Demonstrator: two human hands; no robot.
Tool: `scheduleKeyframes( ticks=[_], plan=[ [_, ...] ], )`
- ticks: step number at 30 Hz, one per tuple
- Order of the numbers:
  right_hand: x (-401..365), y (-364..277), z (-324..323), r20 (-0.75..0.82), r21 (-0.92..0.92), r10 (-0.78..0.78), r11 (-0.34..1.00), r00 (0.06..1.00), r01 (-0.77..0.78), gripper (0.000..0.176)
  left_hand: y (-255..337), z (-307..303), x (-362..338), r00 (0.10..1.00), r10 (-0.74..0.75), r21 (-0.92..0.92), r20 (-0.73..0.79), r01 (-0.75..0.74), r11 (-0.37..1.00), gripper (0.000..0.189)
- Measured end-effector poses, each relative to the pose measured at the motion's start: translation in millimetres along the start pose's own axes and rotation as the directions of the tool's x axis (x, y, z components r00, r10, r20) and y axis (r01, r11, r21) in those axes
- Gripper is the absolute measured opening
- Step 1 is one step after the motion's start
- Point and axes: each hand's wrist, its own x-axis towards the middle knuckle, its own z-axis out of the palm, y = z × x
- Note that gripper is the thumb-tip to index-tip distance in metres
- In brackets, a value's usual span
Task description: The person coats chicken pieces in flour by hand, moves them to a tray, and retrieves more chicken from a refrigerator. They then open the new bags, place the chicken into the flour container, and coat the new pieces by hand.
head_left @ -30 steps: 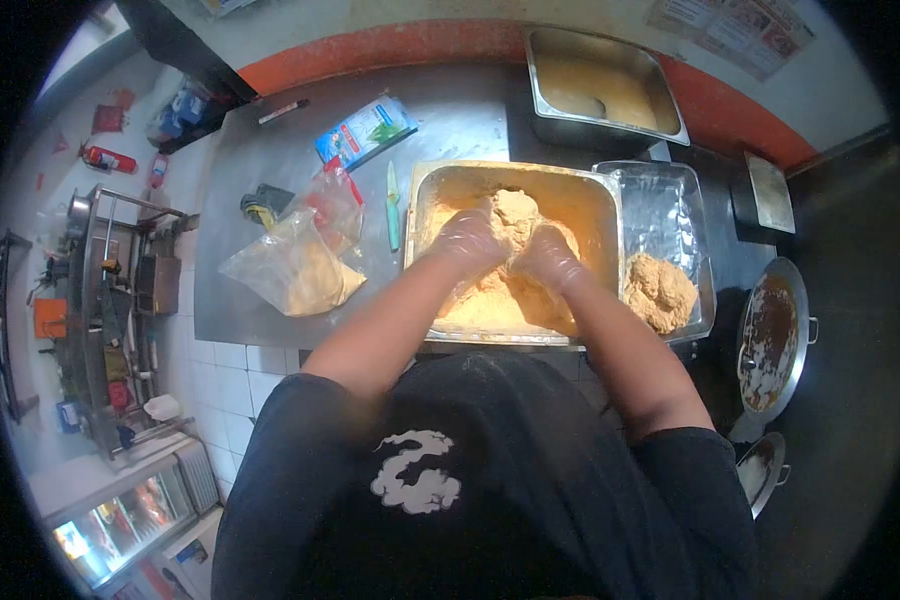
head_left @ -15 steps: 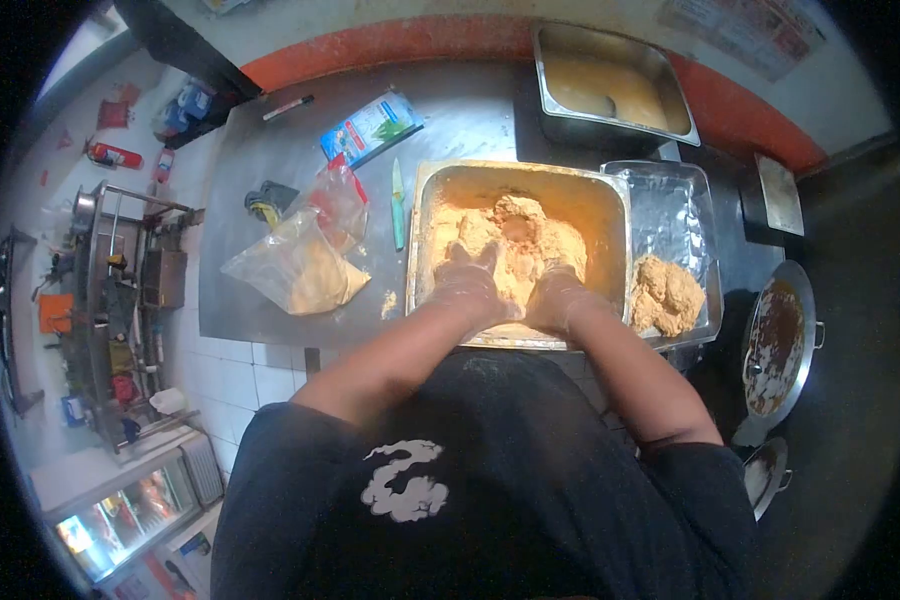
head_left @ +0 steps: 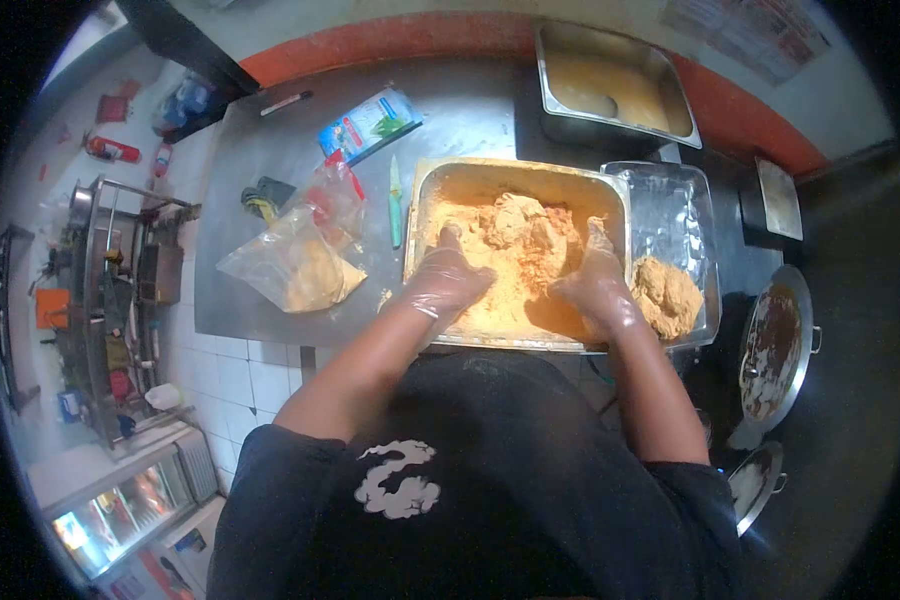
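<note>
A deep metal pan [head_left: 625,190] in front of me holds pale orange breading flour [head_left: 480,295]. Flour-coated pieces, likely chicken [head_left: 530,230], are heaped in its middle, with some reddish surface showing. My left hand [head_left: 452,278], in a clear plastic glove, is at the pan's left side with fingers apart over the flour. On the right, my right hand [head_left: 600,285], gloved too, has its thumb and fingers spread beside the heap. Neither hand grips anything that I can see. A clear tray [head_left: 670,200] to the right carries a clump of coated pieces [head_left: 667,298].
Left of the pan lie a green knife [head_left: 396,205], an open plastic bag of flour [head_left: 310,275] and a blue packet [head_left: 370,125]. A metal container of cloudy liquid [head_left: 610,90] stands at the back. Large pans [head_left: 778,345] sit at the far right.
My hands have moved apart and up out of the flour, left hand to the left, right hand to the right. The heap in the middle has changed shape, showing more coated pieces.
</note>
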Motion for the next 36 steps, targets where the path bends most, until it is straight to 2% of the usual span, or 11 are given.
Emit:
scheduleKeyframes(
  ticks=[3, 6, 12, 15, 18, 20, 22, 25, 28, 34, 36],
  plan=[
    [38, -6, 20, 0.192, -0.272, 0.085, 0.962, 0.978, -0.030, 0.108, -1, 25, 31, 0.984, 0.045, 0.434, -0.171, 0.034, 0.900, 0.123],
    [46, -33, 12, 0.223, -0.071, 0.125, 0.991, 0.967, -0.112, 0.101, 15, 23, 40, 0.981, 0.085, 0.485, -0.172, 0.010, 0.875, 0.120],
    [61, 0, 50, 0.217, 0.667, 0.002, 0.730, 0.976, -0.149, 0.071, 23, 6, 58, 0.996, 0.086, 0.143, 0.019, -0.087, 0.986, 0.097],
    [45, -22, 15, 0.415, 0.683, 0.070, 0.634, 0.907, -0.362, 0.062, 23, -5, 56, 0.957, 0.132, -0.270, 0.260, -0.059, 0.961, 0.092],
    [25, -25, -2, 0.030, -0.067, 0.037, 0.997, 0.999, -0.035, 0.057, 35, -6, 19, 0.999, 0.036, 0.219, 0.039, -0.044, 0.975, 0.120],
    [0, -1, -9, 0.075, -0.222, -0.258, 0.937, 0.963, 0.268, 0.055, 27, 1, 9, 1.000, 0.012, 0.462, 0.006, -0.013, 0.887, 0.132],
    [-24, -32, -29, 0.500, -0.393, 0.060, 0.904, 0.864, 0.165, 0.048, 26, 7, -16, 0.994, -0.051, 0.571, 0.092, -0.011, 0.821, 0.143],
    [-28, -20, -2, 0.654, -0.370, 0.036, 0.887, 0.756, 0.277, 0.042, 23, 18, -18, 0.974, -0.146, 0.567, 0.174, 0.022, 0.824, 0.133],
    [5, 16, 62, 0.807, -0.163, -0.284, 0.736, 0.517, 0.657, 0.037, 16, 28, -5, 0.988, -0.087, 0.544, 0.128, 0.003, 0.839, 0.141],
    [-6, -44, 46, 0.735, -0.204, -0.136, 0.890, 0.664, 0.408, 0.040, 23, 11, -1, 0.963, -0.170, 0.256, 0.209, 0.114, 0.960, 0.128],
    [-9, -56, 37, 0.648, -0.179, 0.080, 0.983, 0.758, 0.049, 0.046, 10, 18, 10, 0.976, -0.121, 0.177, 0.182, 0.088, 0.980, 0.127]
  ],
)
